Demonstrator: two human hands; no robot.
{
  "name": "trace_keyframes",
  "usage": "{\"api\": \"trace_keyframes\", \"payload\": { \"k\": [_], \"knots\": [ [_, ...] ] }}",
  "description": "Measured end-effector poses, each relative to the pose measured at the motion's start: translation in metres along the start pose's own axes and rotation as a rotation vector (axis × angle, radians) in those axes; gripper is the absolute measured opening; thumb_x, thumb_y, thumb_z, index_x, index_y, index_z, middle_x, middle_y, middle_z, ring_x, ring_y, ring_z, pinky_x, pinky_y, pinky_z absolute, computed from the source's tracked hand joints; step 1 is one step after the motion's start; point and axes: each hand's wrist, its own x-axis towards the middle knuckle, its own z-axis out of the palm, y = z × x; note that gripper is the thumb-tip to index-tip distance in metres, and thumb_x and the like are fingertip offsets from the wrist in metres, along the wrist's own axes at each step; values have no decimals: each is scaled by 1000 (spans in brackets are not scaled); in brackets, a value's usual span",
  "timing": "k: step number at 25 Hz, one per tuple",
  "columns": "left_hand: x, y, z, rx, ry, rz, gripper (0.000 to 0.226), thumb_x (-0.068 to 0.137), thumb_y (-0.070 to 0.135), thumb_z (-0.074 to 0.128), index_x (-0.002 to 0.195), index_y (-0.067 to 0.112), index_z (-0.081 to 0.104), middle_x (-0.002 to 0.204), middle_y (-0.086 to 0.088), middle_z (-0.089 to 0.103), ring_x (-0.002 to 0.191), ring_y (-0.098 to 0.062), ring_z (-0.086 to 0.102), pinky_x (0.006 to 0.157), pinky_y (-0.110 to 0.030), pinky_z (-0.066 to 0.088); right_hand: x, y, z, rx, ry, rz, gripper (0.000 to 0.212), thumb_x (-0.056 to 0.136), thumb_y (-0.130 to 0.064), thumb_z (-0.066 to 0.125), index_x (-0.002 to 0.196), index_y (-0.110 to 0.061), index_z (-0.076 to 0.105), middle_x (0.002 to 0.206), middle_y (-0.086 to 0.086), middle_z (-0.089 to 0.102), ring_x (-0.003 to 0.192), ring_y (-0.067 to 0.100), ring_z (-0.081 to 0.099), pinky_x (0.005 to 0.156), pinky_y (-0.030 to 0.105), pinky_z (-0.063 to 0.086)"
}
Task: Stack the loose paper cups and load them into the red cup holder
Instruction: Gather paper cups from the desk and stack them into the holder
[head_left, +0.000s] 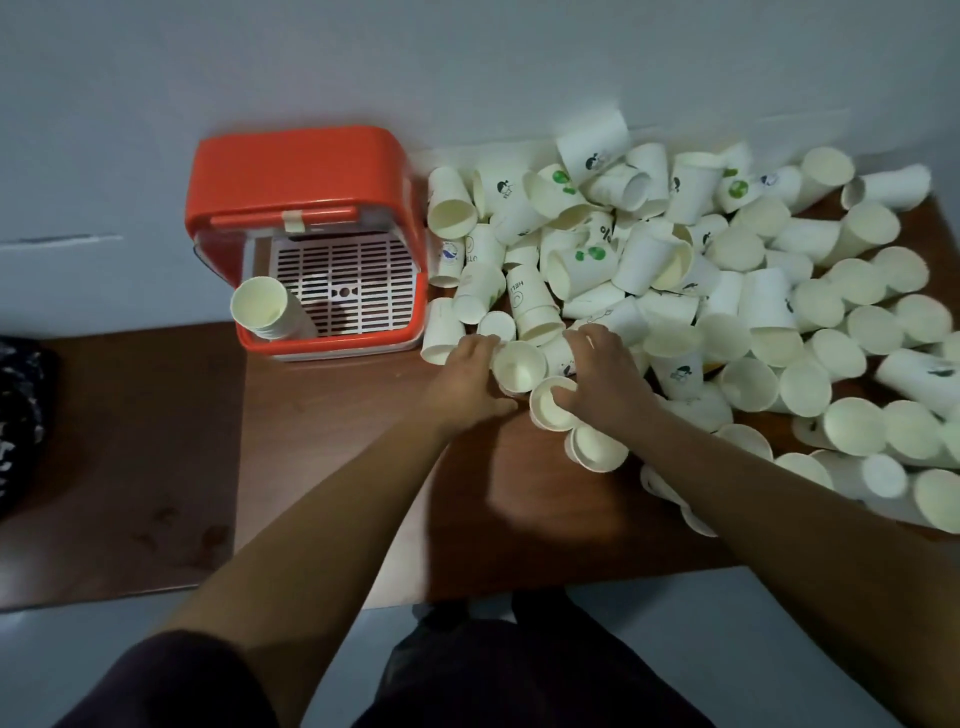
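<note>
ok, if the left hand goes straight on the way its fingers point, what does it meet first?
The left hand, gripping an open cup, would likely meet the small cup just beyond its fingertips first; depth is unclear.

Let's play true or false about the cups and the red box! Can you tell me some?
1. The holder has a cup stack inside. True.
2. The pile lies left of the holder. False: it lies to its right.
3. The right hand grips a cup. True.
4. The left hand reaches into the holder. False: it grips a second cup by the pile.
</note>
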Motion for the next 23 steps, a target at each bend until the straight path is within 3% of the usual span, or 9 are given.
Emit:
{"api": "trace_keyframes", "payload": {
  "k": [5,10,12,14,17,23],
  "knots": [
    [20,17,31,96,85,41,89,71,31,85,146,10,40,146,-12,33,132,-30,39,109,-39,38,-10,42,-2,-45,0,17,71,82,-37,67,141,-9,39,140,18,36,125,38,41,103,46,37],
    [23,11,34,76,134,31,77,78,31,82,144,12,47,145,-8,36,130,-28,42,108,-39,37,-19,42,6,19,4,-237,80,73,-65,61,126,-6,55,122,16,57,114,34,55,96,49,46],
    [22,7,31,64,162,29,70,82,34,78,142,11,49,145,-9,38,130,-27,44,109,-39,39,-22,30,15,-24,-57,-279,87,69,-71,62,128,-7,52,123,12,55,116,31,53,100,46,43],
    [19,2,26,117,173,42,65,84,30,75,139,6,51,145,-11,39,128,-30,46,107,-39,42,-22,18,24,-74,-78,-294,88,67,-68,66,131,-10,48,126,10,52,120,30,48,104,44,39],
    [14,-5,19,163,166,55,61,82,25,75,135,4,54,145,-12,39,126,-31,48,105,-38,42,-21,3,33,-147,-64,-309,82,66,-64,67,127,-11,51,117,9,54,112,31,49,100,43,38],
    [1,-10,20,83,134,159,68,72,26,60,138,9,53,142,-13,42,124,-30,49,106,-35,41,-19,0,43,-207,-89,-356,64,74,-48,66,124,-9,53,115,11,57,115,32,48,106,42,32]
  ]
}}
